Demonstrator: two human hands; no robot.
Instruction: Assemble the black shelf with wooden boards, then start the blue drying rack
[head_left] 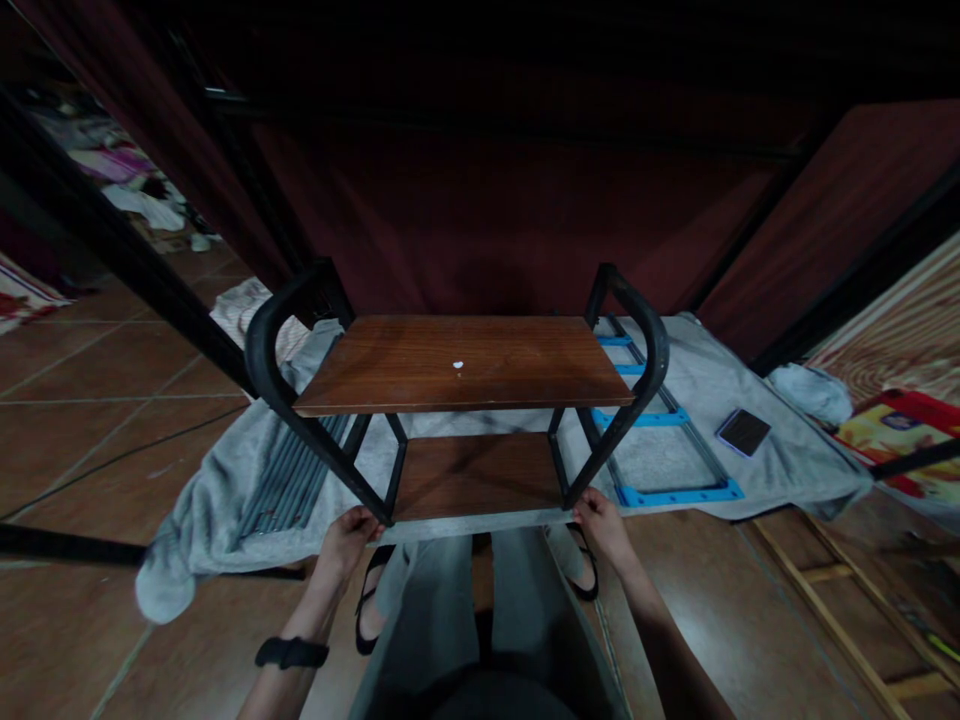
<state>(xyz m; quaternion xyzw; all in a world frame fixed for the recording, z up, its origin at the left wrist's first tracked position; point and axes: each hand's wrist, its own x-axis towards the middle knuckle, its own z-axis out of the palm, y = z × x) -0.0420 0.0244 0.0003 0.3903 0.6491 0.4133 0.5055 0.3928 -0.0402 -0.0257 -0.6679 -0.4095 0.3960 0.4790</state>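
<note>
A small two-tier shelf stands on a grey cloth [217, 500], with a wood-grain upper board [465, 360], a lower board [480, 475] and black tubular side frames [649, 345]. A small white spot marks the upper board. At the shelf's near left bottom corner, my left hand [349, 537] is closed with its fingertips on the frame. My right hand [602, 525] is closed likewise at the near right bottom corner. Part of each hand's fingertips is hidden.
Grey tubes [289, 475] lie left of the shelf. To its right are blue-and-grey rack pieces [679, 490] and a dark phone [744, 432]. A dark red curtain [480, 220] hangs behind, between black posts. A wooden ladder-like frame [825, 575] lies on the tiled floor at right.
</note>
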